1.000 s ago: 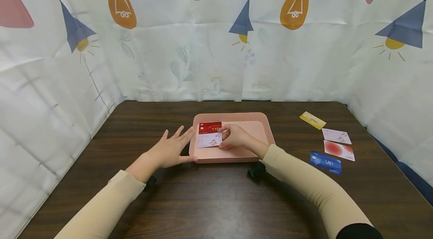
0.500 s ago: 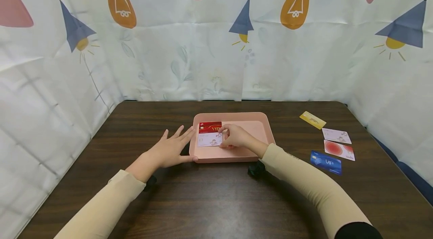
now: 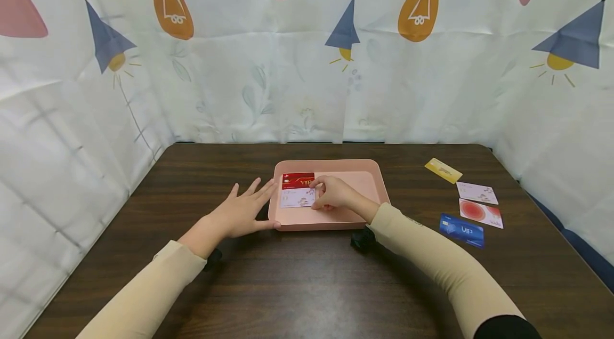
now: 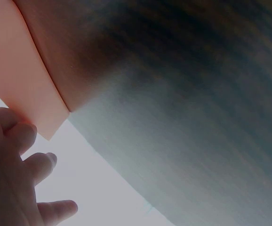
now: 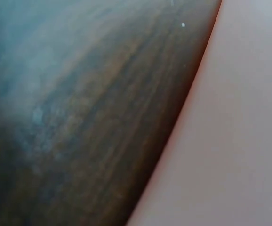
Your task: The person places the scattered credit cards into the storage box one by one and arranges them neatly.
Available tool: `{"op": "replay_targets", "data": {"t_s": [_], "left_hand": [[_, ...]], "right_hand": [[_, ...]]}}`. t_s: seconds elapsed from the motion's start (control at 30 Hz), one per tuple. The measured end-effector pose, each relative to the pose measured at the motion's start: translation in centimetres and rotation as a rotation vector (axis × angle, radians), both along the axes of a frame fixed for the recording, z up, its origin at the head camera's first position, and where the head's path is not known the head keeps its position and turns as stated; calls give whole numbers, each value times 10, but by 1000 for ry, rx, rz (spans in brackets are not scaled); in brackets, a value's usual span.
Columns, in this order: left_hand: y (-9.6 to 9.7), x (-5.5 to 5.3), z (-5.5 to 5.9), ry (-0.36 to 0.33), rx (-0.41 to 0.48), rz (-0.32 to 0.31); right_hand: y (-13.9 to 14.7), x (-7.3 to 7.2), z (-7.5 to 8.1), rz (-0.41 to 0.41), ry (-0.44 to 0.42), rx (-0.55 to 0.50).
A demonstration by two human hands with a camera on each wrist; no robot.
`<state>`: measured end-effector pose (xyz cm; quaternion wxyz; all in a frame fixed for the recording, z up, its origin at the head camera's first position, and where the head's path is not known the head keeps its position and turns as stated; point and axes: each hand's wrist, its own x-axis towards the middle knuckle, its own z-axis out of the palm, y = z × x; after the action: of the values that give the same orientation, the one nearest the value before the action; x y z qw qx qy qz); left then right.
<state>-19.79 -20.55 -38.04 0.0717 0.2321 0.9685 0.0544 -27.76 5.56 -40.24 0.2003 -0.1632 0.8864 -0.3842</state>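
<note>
A pink tray [image 3: 342,226] lies on the dark wooden table. Inside its left part is a red VIP card [image 3: 292,181], and directly below that a pale lilac card [image 3: 295,199] with a small printed pattern. My right hand [image 3: 336,193] reaches into the tray and pinches the lilac card at its right edge with thumb and curled fingers. My left hand [image 3: 242,212] rests against the tray's left side, fingers spread and mostly straight. In the left wrist view, fingertips of that left hand [image 4: 9,165] are right at the tray's pink wall [image 4: 28,75]. The right wrist view shows no fingers.
To the right of the tray several cards lie on the table [image 3: 307,285]: a gold card [image 3: 443,170], a pale card [image 3: 477,193], a card with red circles [image 3: 481,214] and a blue VIP card [image 3: 462,230]. A printed curtain [image 3: 307,88] hangs behind.
The lilac card has shifted slightly upward, closer against the red card, with my right hand at its edge. My left hand stays in place.
</note>
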Motion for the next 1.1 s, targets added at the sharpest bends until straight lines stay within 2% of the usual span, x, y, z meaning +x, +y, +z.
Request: {"op": "replay_targets", "data": {"t_s": [0.73, 1.1], "left_hand": [[-1, 0, 1, -7, -6, 5], [-1, 1, 1, -7, -5, 2]], "right_hand": [[-1, 0, -2, -10, -5, -34], [3, 3, 4, -15, 7, -33]]}}
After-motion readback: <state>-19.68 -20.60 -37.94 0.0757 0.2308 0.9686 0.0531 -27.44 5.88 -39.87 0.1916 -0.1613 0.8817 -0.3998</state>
